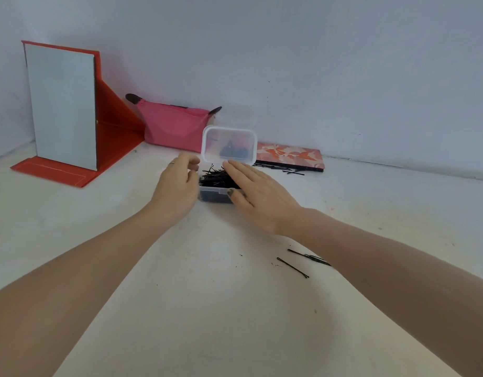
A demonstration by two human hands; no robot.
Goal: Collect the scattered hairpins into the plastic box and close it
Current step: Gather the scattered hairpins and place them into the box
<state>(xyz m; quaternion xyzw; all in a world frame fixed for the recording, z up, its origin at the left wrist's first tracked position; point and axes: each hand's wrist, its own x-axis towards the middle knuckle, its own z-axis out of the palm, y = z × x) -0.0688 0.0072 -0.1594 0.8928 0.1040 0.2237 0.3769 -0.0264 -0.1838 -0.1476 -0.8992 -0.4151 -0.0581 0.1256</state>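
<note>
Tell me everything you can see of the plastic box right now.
The plastic box is small, clear and rectangular with rounded corners, and sits on the white table. Its hinged lid stands open at the back. Black hairpins heap above the rim. The right hand lies flat over them; the left hand is at its left side.

One plastic box [217, 195] standing with its one lid [229, 144] raised, a heap of hairpins [216, 177] too tangled to count lying inside, two loose hairpins [292, 267] lying near, a few more by one patterned case [289, 155], one mirror [61, 104], one pink pouch [173, 126]
</note>
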